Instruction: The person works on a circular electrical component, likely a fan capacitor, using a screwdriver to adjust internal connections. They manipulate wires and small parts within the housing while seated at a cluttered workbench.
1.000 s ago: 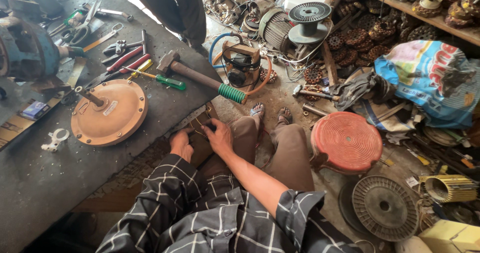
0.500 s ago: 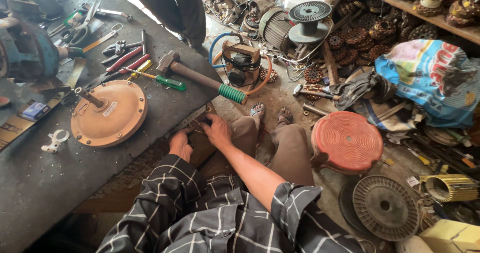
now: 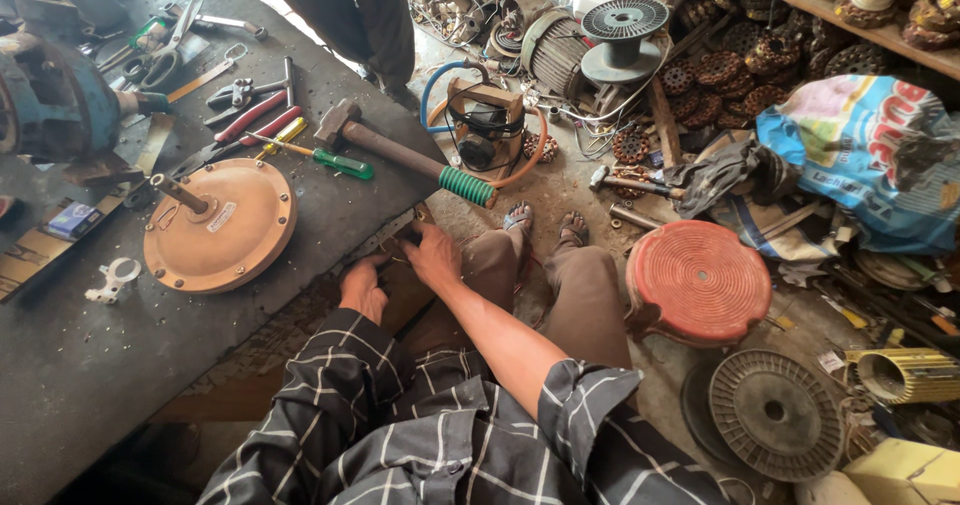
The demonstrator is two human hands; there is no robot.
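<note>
Both my hands are at the front edge of the dark workbench [image 3: 120, 385]. My right hand [image 3: 432, 255] curls its fingers over a small metal part [image 3: 398, 237] that sits at that edge. My left hand [image 3: 362, 287] is just below and to the left, its fingers bent up against the same part and partly hidden. On the bench lies an orange round motor cover [image 3: 222, 227] with a short shaft. Beyond my hands a hammer [image 3: 410, 157] with a green grip hangs over the edge.
Pliers, a green-handled screwdriver [image 3: 330, 159] and scissors lie at the back of the bench, beside a blue motor [image 3: 50, 95]. On the floor are a red round stool [image 3: 698, 281], a grey fan grille [image 3: 774, 413], wire spools, coils and a bag. Another person's legs [image 3: 350, 15] stand at the far end.
My hands have stayed at the bench edge; the right hand's fingers have shifted slightly on the small part. Nothing else has moved.
</note>
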